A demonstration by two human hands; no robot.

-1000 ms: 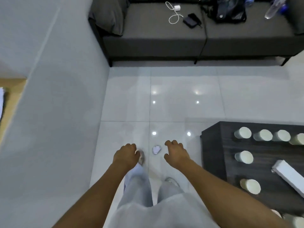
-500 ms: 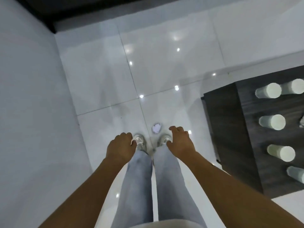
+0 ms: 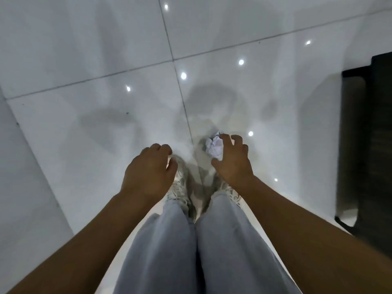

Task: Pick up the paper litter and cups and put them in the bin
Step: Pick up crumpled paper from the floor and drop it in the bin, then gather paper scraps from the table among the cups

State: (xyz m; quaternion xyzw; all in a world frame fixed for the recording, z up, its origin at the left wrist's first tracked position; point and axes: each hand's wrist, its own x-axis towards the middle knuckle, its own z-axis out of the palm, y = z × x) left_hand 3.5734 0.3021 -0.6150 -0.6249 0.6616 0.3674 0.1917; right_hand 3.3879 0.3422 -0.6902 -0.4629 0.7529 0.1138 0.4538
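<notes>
A crumpled ball of white paper (image 3: 214,147) lies on the glossy white floor just ahead of my right shoe. My right hand (image 3: 232,161) is down at it, thumb below and fingers arched over its right side, spread around the ball; whether they press on it I cannot tell. My left hand (image 3: 149,171) hangs over my left shoe with loosely curled fingers and holds nothing. No cups and no bin are in view.
The dark wooden low table's corner (image 3: 375,145) stands at the right edge. A pale wall (image 3: 19,187) runs along the left. My legs in grey trousers and pale shoes (image 3: 180,185) fill the lower middle.
The view has dropped closer to the floor; sofa and cups have left the frame. My right hand has come down and forward around the paper ball. The left hand has lowered too.
</notes>
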